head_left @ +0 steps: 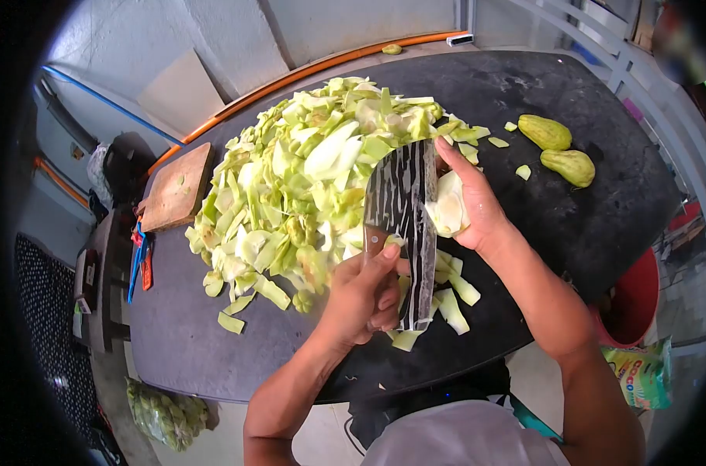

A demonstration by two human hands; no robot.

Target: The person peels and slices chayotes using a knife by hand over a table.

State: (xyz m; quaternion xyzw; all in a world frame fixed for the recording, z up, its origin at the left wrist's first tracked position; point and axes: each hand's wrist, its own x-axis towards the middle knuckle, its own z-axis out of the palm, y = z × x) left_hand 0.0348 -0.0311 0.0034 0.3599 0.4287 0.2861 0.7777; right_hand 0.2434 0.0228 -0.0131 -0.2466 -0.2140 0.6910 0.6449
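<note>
My left hand (362, 299) is closed around the brown handle of a broad cleaver (399, 186), whose blade has black and pale stripes. The blade stands upright, its edge facing the pale peeled chayote (448, 208) at its right. My right hand (483, 213) grips that chayote, fingers partly hidden behind it and the blade. Behind and left of the blade rises a big heap of light green chayote slices and peelings (291, 182). More cut strips (452, 311) lie below the blade, close to my left hand.
Two whole chayotes (568, 167) and small scraps lie on the dark table (617, 210) at right. A wooden chopping board (178, 186) sits at the left edge, near a red-handled tool (146, 268). On the floor are a red bucket (640, 299) and a bag of green produce (166, 415).
</note>
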